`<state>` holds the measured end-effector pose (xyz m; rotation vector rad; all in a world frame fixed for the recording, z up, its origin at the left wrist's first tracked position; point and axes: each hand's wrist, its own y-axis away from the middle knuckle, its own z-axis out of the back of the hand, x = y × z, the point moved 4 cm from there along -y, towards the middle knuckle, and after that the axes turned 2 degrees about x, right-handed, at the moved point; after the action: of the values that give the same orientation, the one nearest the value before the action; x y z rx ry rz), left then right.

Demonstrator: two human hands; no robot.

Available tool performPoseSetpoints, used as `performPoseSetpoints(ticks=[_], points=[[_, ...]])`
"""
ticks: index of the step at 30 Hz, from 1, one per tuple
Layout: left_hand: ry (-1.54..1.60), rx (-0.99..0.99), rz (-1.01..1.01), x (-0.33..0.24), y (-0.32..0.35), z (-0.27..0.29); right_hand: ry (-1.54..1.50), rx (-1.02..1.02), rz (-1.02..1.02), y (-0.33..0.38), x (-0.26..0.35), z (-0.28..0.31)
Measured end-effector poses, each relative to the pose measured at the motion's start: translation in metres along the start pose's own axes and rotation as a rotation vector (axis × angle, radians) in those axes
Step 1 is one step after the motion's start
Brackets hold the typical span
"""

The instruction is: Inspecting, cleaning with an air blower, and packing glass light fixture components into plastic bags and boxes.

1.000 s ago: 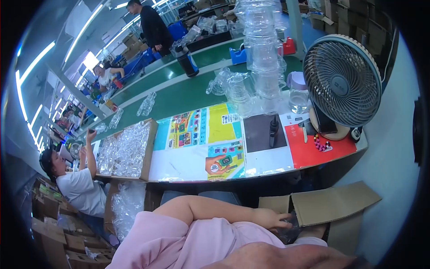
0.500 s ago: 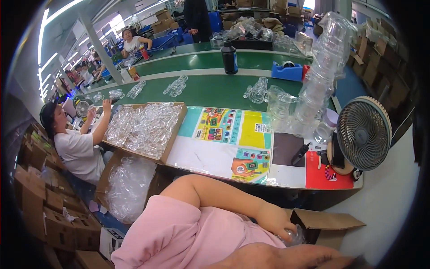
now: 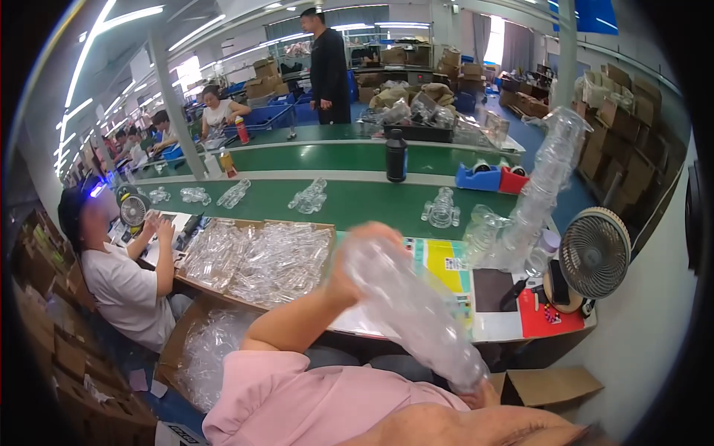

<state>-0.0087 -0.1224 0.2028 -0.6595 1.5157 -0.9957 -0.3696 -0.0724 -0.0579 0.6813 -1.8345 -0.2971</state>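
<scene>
A long column of nested see-through plastic pieces (image 3: 420, 312) slants across the space in front of my body. My left hand (image 3: 357, 260), smeared a little by motion, is closed round its upper end. At the lower end, my right hand (image 3: 485, 394) holds the column from below, its fingers partly hidden. Just right of that hand is an open cardboard box (image 3: 554, 386). Behind the column is the worktable (image 3: 364, 321), covered with printed sheets.
A shallow carton (image 3: 279, 260) of transparent plastic parts lies left on the table. A tall leaning stack of see-through pieces (image 3: 535, 193) stands right, beside a fan (image 3: 595, 253). Plastic assemblies (image 3: 442, 208) sit along the green belt (image 3: 357, 197). A co-worker (image 3: 126, 275) sits at left.
My left hand has come up and left from beside the cardboard box. The long plastic column is now raised between both hands. The view has tilted upward.
</scene>
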Motion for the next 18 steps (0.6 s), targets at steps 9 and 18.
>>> performPoseSetpoints(ticks=[9,18], points=[[-0.393,-0.364,0.062,-0.132,0.004,0.144,0.670,0.567,-0.059,-0.149,0.037,-0.234],[-0.709,-0.491,0.066,-0.104,-0.026,0.155,0.651,0.660,-0.017,-0.215,0.019,-0.293]])
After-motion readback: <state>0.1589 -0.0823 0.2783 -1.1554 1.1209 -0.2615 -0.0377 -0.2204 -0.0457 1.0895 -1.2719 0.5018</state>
